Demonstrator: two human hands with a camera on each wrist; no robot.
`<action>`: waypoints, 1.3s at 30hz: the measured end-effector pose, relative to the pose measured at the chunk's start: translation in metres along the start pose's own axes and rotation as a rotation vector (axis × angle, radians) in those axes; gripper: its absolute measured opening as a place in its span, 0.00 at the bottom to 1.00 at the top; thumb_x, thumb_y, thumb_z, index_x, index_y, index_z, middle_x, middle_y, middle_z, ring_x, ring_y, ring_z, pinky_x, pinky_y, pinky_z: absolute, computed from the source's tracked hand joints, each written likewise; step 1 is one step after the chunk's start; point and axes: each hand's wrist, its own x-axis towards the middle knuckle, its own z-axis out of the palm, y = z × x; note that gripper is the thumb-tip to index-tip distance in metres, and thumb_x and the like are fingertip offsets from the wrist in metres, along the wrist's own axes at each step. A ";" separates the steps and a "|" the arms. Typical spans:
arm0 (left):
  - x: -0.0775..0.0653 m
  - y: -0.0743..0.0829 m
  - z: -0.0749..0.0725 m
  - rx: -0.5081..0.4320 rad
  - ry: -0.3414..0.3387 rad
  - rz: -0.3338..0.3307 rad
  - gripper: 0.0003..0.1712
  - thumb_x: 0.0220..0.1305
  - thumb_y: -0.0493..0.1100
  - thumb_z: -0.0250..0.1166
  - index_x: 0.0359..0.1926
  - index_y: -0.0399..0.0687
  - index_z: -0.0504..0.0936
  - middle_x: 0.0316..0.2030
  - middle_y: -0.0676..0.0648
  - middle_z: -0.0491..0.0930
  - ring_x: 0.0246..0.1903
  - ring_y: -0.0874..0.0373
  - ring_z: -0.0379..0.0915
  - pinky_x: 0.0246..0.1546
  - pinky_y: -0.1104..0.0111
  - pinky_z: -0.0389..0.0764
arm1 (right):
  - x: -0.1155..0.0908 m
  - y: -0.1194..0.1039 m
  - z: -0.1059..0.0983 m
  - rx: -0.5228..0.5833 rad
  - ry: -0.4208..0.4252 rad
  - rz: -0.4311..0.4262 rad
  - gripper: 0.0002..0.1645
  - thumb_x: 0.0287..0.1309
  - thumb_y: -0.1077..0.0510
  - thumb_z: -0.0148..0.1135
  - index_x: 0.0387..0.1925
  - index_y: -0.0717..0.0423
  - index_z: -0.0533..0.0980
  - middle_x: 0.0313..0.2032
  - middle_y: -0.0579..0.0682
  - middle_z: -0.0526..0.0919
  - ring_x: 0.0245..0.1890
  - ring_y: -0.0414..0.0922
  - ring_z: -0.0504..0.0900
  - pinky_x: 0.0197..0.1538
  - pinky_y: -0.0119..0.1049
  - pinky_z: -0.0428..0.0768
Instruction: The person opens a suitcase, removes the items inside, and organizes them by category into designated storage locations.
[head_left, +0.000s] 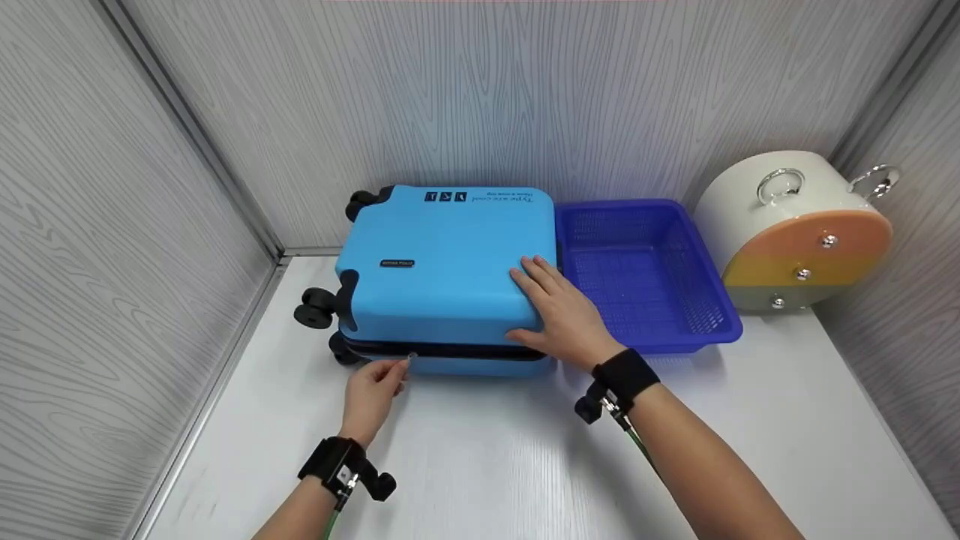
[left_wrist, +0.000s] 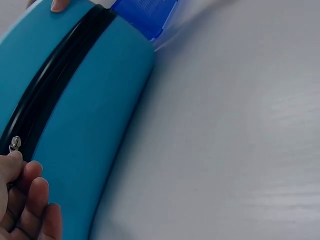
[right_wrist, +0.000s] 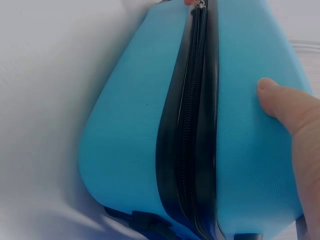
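A light blue hard-shell suitcase (head_left: 450, 247) lies flat on the white table, its black wheels to the left. Along its near side runs a black zipper band (right_wrist: 187, 120). My left hand (head_left: 373, 394) pinches the small metal zipper pull (left_wrist: 15, 143) between thumb and index finger, toward the left part of the near side. The right hand (head_left: 562, 311) rests with spread fingers on the lid's near right corner, and its thumb (right_wrist: 277, 100) presses on the shell above the zipper. In the right wrist view the zipper teeth look closed along the visible stretch.
A blue plastic basket (head_left: 705, 277) stands directly right of the suitcase. Farther right is a white rounded container (head_left: 750, 184) with a striped orange, yellow and green front and metal ring handles. Wood-grain panels enclose the table (head_left: 480, 465) at the back and sides.
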 end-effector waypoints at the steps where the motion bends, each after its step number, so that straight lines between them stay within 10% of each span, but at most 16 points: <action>1: 0.001 -0.001 -0.003 0.005 0.010 -0.001 0.16 0.73 0.46 0.65 0.48 0.36 0.87 0.40 0.40 0.86 0.39 0.49 0.82 0.41 0.62 0.82 | 0.000 0.000 0.000 0.003 -0.001 0.001 0.59 0.58 0.32 0.70 0.81 0.50 0.54 0.80 0.52 0.51 0.80 0.50 0.45 0.76 0.50 0.55; 19: 0.023 -0.022 -0.068 0.065 0.174 -0.022 0.19 0.77 0.47 0.60 0.53 0.36 0.85 0.45 0.35 0.85 0.41 0.47 0.82 0.37 0.73 0.81 | -0.001 0.000 -0.004 0.007 -0.030 0.023 0.59 0.59 0.32 0.70 0.81 0.49 0.54 0.80 0.51 0.50 0.80 0.49 0.44 0.77 0.50 0.54; 29: 0.051 -0.020 -0.081 0.024 0.265 -0.027 0.18 0.77 0.44 0.60 0.52 0.33 0.85 0.43 0.36 0.85 0.38 0.49 0.82 0.34 0.76 0.80 | 0.001 -0.001 -0.004 0.027 -0.043 0.029 0.59 0.58 0.32 0.70 0.81 0.47 0.54 0.80 0.51 0.50 0.80 0.48 0.43 0.77 0.49 0.53; 39: 0.058 -0.020 -0.091 0.038 0.186 -0.057 0.26 0.79 0.43 0.51 0.71 0.37 0.71 0.59 0.36 0.79 0.57 0.44 0.75 0.52 0.69 0.77 | 0.000 0.001 -0.003 0.037 -0.033 0.027 0.59 0.58 0.32 0.70 0.81 0.47 0.54 0.80 0.51 0.50 0.80 0.48 0.42 0.77 0.49 0.53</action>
